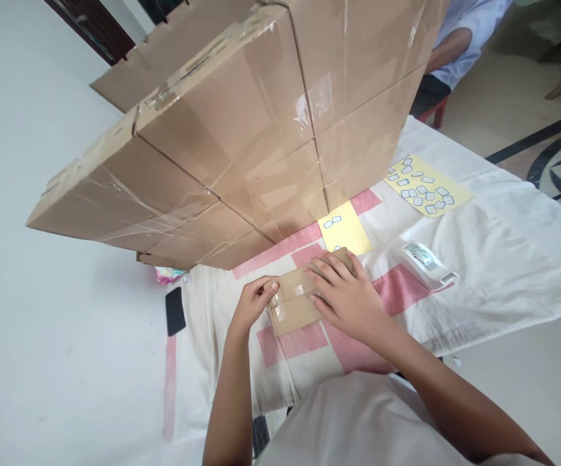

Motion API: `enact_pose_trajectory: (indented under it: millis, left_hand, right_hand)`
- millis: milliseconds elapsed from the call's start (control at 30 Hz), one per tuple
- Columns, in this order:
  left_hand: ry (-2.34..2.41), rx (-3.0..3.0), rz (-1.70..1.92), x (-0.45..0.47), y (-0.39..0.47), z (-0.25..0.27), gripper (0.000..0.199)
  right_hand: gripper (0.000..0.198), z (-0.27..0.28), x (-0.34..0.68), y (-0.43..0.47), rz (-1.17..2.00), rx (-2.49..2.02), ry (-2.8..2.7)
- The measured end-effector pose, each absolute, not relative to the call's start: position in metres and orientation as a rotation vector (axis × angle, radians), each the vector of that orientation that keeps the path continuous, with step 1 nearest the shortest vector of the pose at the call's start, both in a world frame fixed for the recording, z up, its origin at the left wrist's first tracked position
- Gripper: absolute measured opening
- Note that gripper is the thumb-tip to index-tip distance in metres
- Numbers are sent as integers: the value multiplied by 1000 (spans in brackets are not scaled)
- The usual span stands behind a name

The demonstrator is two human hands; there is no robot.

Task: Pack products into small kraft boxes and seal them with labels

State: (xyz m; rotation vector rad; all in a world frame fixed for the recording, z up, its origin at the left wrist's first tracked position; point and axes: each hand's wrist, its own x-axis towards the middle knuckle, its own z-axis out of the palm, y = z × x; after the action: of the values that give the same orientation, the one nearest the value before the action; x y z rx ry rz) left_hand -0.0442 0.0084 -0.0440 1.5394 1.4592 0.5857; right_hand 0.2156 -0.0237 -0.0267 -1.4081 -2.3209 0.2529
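A small flat cardboard box [296,304] with pieces of clear tape on its upper face lies on the cloth in front of me. My left hand [255,299] grips its left end, thumb on top and the other fingers round the edge. Across the right part of the box rests my right hand [342,294], palm down with its fingers spread flat. It covers much of that end. Just beyond the box, partly behind it, is a yellow sheet [352,230] with a few outlined white pieces on it.
A tall wall of taped cardboard boxes [241,155] stands behind the work spot. Right of it are a yellow sheet with several white pieces [428,189] and a white device with a window [424,264]. A black phone [175,311] lies left. Another person's arm [450,50] shows top right.
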Motion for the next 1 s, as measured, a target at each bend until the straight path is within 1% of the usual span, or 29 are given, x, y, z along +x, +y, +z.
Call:
enact_pose_trajectory:
  millis: [100, 200, 267, 333, 367, 400, 433, 567, 700, 800, 1000]
  left_hand:
    - [1500, 1499, 636, -42, 11, -50, 54]
    - [1464, 1448, 633, -44, 8, -51, 68]
    - [1355, 1407, 604, -48, 0, -50, 88]
    - [1247, 1353, 577, -51, -11, -49, 115]
    - [1215, 1328, 566, -52, -17, -49, 124]
    - [1200, 1307, 562, -52, -23, -49, 126]
    - [1202, 1295, 569, -51, -27, -50, 122]
    - [1300, 1314, 673, -43, -35, -52, 80]
    - [1425, 1344, 718, -40, -29, -55, 56]
    - [1468, 1360, 744, -40, -24, -55, 46]
    - [1558, 1382, 771, -35, -20, -55, 38]
  right_hand:
    - [41, -25, 216, -23, 264, -1404, -2318]
    - [42, -23, 217, -23, 283, -1400, -2314]
    - [43, -22, 218, -24, 294, -1402, -2308]
    - [44, -22, 218, -24, 302, -1403, -2301]
    - [44, -23, 218, -24, 305, -1402, -2300]
    - [44, -23, 217, -24, 308, -1400, -2300]
    - [43, -23, 217, -24, 309, -1399, -2300]
    - [41, -23, 215, -24, 303, -1406, -2295]
    - [41, -22, 215, -25, 286, -1407, -2311]
    - [43, -23, 216, -25, 275, -1401, -2319]
    - [44, -21, 217, -26, 268, -1411, -2324]
